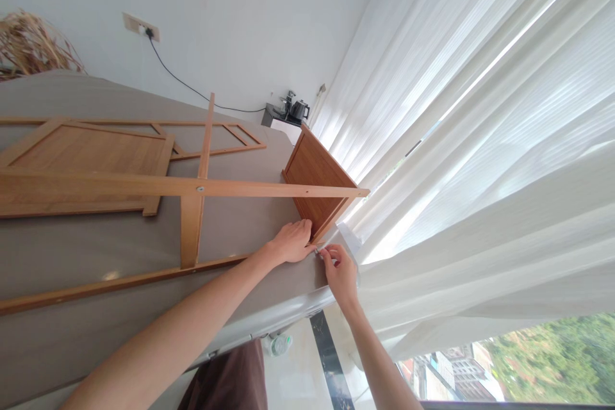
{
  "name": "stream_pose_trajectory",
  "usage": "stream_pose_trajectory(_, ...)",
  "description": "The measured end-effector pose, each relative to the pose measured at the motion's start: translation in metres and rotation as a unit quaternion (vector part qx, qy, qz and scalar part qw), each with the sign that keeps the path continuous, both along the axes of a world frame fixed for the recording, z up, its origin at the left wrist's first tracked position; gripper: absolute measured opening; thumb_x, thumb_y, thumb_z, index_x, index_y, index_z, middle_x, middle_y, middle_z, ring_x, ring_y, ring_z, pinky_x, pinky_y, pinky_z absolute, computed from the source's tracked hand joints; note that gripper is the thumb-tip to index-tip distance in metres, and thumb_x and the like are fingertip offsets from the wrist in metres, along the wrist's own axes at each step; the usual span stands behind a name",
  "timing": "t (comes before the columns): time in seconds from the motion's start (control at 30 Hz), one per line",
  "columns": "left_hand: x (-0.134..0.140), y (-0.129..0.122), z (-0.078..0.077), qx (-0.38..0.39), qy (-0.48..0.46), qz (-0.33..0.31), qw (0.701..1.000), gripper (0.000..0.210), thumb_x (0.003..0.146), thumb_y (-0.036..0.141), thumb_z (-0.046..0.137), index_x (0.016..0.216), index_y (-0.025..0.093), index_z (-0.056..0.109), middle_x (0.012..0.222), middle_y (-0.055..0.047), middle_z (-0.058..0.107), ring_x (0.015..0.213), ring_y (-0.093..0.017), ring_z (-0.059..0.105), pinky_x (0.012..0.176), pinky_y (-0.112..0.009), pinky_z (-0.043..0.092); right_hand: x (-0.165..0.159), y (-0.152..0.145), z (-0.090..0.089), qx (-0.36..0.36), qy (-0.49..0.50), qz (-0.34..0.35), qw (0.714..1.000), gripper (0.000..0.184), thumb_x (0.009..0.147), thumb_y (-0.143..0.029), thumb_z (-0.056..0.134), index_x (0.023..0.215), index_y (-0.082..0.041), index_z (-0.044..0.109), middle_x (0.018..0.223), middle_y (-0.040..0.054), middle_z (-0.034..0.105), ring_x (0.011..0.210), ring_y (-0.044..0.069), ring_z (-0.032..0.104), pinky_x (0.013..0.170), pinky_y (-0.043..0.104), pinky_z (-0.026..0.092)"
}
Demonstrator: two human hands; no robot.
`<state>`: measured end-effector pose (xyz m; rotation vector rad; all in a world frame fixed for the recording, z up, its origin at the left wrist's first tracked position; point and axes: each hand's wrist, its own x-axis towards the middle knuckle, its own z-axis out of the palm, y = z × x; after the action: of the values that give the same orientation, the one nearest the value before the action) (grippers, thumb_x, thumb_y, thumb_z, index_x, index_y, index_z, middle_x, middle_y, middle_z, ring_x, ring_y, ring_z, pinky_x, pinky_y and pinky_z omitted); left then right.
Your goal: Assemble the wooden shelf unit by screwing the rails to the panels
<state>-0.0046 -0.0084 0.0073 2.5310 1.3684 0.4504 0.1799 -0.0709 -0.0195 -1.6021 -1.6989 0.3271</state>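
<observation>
A wooden frame (250, 189) with long rails and a cross-piece stands on its side on the grey-covered surface. A brown wooden panel (319, 173) is set upright across its right end. My left hand (292, 241) is closed round the frame's lower right corner, at the foot of the panel. Just right of it, my right hand (340, 268) pinches a small metal piece (317, 251) between thumb and fingers, at the end of the lower rail (144, 280). Whether that piece is a screw or a tool tip is too small to tell.
Another wooden panel (96, 163) and a slim ladder-like frame (221, 136) lie flat at the left. White curtains (456, 173) hang close on the right. Behind are a kettle (300, 110) and a wall socket (141, 27) with a cable. A bottle (279, 344) is below the edge.
</observation>
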Motion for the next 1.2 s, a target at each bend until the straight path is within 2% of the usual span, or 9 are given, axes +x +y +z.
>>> stream_pose_trajectory(0.23,0.000,0.000,0.000,-0.001,0.000,0.002,1.000,0.039,0.097,0.042,0.060,0.124,0.015,0.060,0.121,-0.010,0.064,0.105,-0.023,0.064,0.090,-0.045,0.055,0.009,0.011,0.000,-0.062,0.073,0.002,0.995,0.032,0.089,-0.056,0.058,0.088,-0.023,0.061,0.081,0.0035,0.078,0.077,0.023,0.074,0.072,0.032,0.054)
stream_pose_trajectory(0.43,0.000,-0.001,0.001,-0.003,-0.001,0.004,1.000,0.039,0.096,0.042,0.060,0.125,0.015,0.059,0.122,-0.010,0.063,0.107,-0.023,0.064,0.092,-0.046,0.055,0.008,0.004,0.000,-0.043,0.065,0.008,0.997,0.032,0.092,-0.055,0.056,0.091,-0.023,0.060,0.084,0.0041,0.077,0.083,0.022,0.074,0.074,0.032,0.055)
stream_pose_trajectory(0.67,0.000,0.000,0.000,0.000,0.001,0.002,1.000,0.039,0.096,0.042,0.060,0.125,0.015,0.060,0.121,-0.010,0.064,0.106,-0.023,0.064,0.091,-0.045,0.055,0.002,-0.002,-0.004,0.025,-0.032,0.015,0.999,0.027,0.100,-0.047,0.047,0.097,-0.023,0.061,0.086,0.0025,0.074,0.074,0.018,0.070,0.061,0.026,0.050)
stream_pose_trajectory(0.77,0.000,0.001,-0.001,0.000,0.002,0.001,1.000,0.039,0.096,0.043,0.060,0.124,0.015,0.060,0.120,-0.010,0.064,0.105,-0.023,0.064,0.091,-0.045,0.055,0.002,-0.002,-0.005,0.066,-0.096,0.027,0.993,0.026,0.102,-0.041,0.044,0.098,-0.023,0.062,0.086,0.0033,0.072,0.078,0.018,0.067,0.064,0.027,0.048)
stream_pose_trajectory(0.93,0.000,0.001,-0.002,-0.001,-0.003,-0.001,1.000,0.039,0.096,0.043,0.060,0.124,0.015,0.059,0.121,-0.010,0.064,0.106,-0.023,0.064,0.091,-0.046,0.054,0.001,-0.004,-0.004,0.129,-0.206,0.058,0.968,0.029,0.105,-0.033,0.041,0.094,-0.022,0.065,0.081,0.0052,0.068,0.080,0.020,0.062,0.078,0.032,0.046)
stream_pose_trajectory(1.2,0.000,0.002,-0.002,-0.003,-0.009,-0.004,1.000,0.039,0.096,0.043,0.060,0.124,0.015,0.060,0.120,-0.010,0.064,0.105,-0.023,0.064,0.091,-0.045,0.055,-0.003,-0.007,-0.002,0.174,-0.277,0.065,0.943,0.032,0.106,-0.026,0.039,0.088,-0.022,0.065,0.068,0.0034,0.060,0.072,0.019,0.057,0.074,0.031,0.042)
